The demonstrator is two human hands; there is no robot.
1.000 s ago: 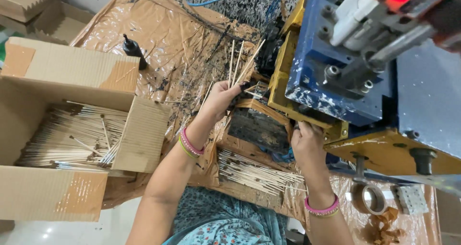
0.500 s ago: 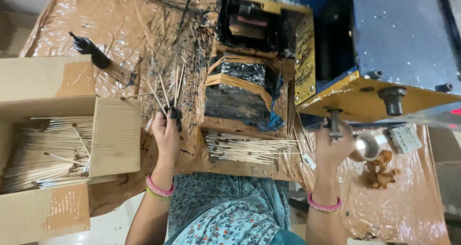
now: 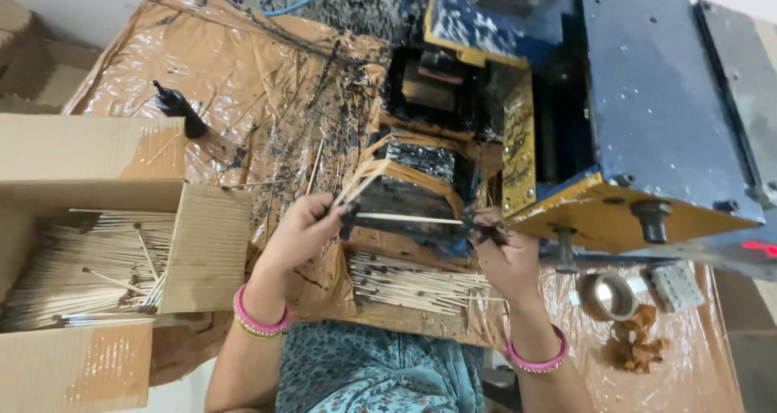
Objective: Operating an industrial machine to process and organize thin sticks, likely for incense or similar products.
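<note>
My left hand [image 3: 303,233] pinches a small bunch of thin pale sticks [image 3: 356,188] that fan up and to the right. My right hand [image 3: 506,255] grips the far end of one stick [image 3: 409,218] held level between both hands, just in front of the blue and yellow machine [image 3: 631,129]. Below the hands lies a heap of loose sticks [image 3: 413,283] on a soot-stained tray. Both fingertips are blackened. Pink bangles sit on each wrist.
An open cardboard box [image 3: 97,219] full of sticks stands at the left. Brown plastic sheeting [image 3: 243,81] covers the table, streaked black. A small black bottle [image 3: 182,109] stands at the back left. A tape roll [image 3: 609,296] and crumpled brown scrap [image 3: 635,344] lie at the right.
My left hand has moved right toward the machine with its sticks. My right hand came in from the right edge and now holds one stick's end. The view shifted slightly.
</note>
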